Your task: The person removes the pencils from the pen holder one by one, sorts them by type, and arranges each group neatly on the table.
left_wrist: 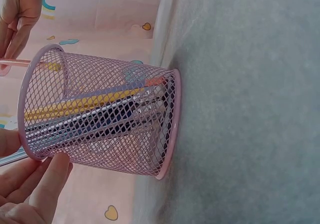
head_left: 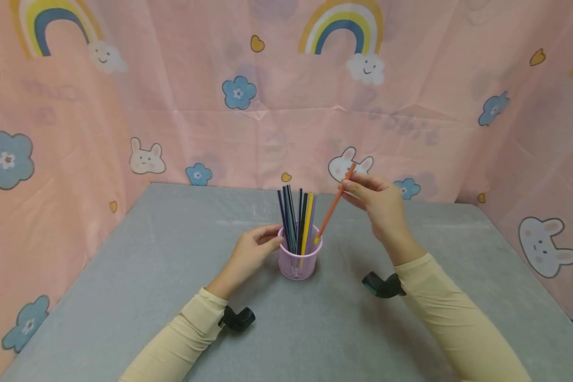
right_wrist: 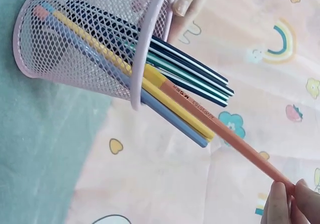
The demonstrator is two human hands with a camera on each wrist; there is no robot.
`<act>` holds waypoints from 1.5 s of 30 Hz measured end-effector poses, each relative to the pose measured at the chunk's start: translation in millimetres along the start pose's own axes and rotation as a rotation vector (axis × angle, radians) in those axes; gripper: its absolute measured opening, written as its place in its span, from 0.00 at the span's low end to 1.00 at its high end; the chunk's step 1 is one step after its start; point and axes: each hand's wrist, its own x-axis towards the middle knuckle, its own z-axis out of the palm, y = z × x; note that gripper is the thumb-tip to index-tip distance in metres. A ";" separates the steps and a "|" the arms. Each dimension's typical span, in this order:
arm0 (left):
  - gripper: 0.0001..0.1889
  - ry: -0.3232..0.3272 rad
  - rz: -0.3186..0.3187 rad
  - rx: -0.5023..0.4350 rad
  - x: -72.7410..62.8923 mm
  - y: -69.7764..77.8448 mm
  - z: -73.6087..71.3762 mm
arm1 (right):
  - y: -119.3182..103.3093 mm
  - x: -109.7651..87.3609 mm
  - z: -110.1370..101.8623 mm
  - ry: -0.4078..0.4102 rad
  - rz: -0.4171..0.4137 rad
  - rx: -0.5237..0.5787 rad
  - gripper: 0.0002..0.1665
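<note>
A pink mesh pencil cup (head_left: 286, 267) stands upright on the grey table with several pencils in it. My left hand (head_left: 250, 252) holds its rim from the left, the thumb in front and the other fingers round the far side. Between thumb and fingertips, my right hand (head_left: 379, 207) pinches an orange pencil (right_wrist: 220, 126) near its upper end. That pencil slants down to the left, and its yellow lower end (right_wrist: 154, 74) is at the cup's mouth. Inside the cup lean dark pencils (right_wrist: 195, 71), a yellow pencil (head_left: 307, 223) and a purple-blue pencil (right_wrist: 175, 121).
The grey table (head_left: 172, 265) spreads out on all sides of the cup. Behind it and at both sides hangs a pink printed cloth (head_left: 181, 79). Each sleeved wrist carries a small black camera, one at the left (head_left: 239, 319), one at the right (head_left: 382, 285).
</note>
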 end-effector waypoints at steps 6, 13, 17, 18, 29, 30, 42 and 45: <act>0.20 -0.003 0.002 -0.002 0.7 -0.7 0.1 | -8.4 1.5 -8.0 0.002 -0.035 0.008 0.06; 0.20 -0.005 0.009 -0.006 0.5 -1.9 -0.2 | -12.1 1.8 -16.1 -0.025 -0.031 -0.078 0.10; 0.20 -0.004 0.006 -0.005 0.1 -1.0 -0.7 | -9.7 0.3 -20.4 -0.034 0.005 -0.153 0.11; 0.20 -0.001 0.006 -0.004 -0.1 -0.8 -0.9 | -8.8 0.2 -21.2 -0.038 0.010 -0.171 0.11; 0.20 -0.008 0.007 0.000 -0.2 -0.3 -0.4 | 9.2 7.1 -33.5 -0.037 0.132 -0.320 0.03; 0.20 -0.008 0.008 0.000 -0.3 -0.6 -0.2 | 11.9 7.9 -34.4 -0.039 0.141 -0.335 0.07; 0.20 -0.002 0.009 0.003 -0.6 1.7 0.2 | 38.6 13.9 -37.7 -0.034 0.240 -0.495 0.26; 0.20 0.001 0.008 -0.002 -1.1 2.4 -0.2 | 45.1 16.7 -37.2 -0.032 0.279 -0.504 0.25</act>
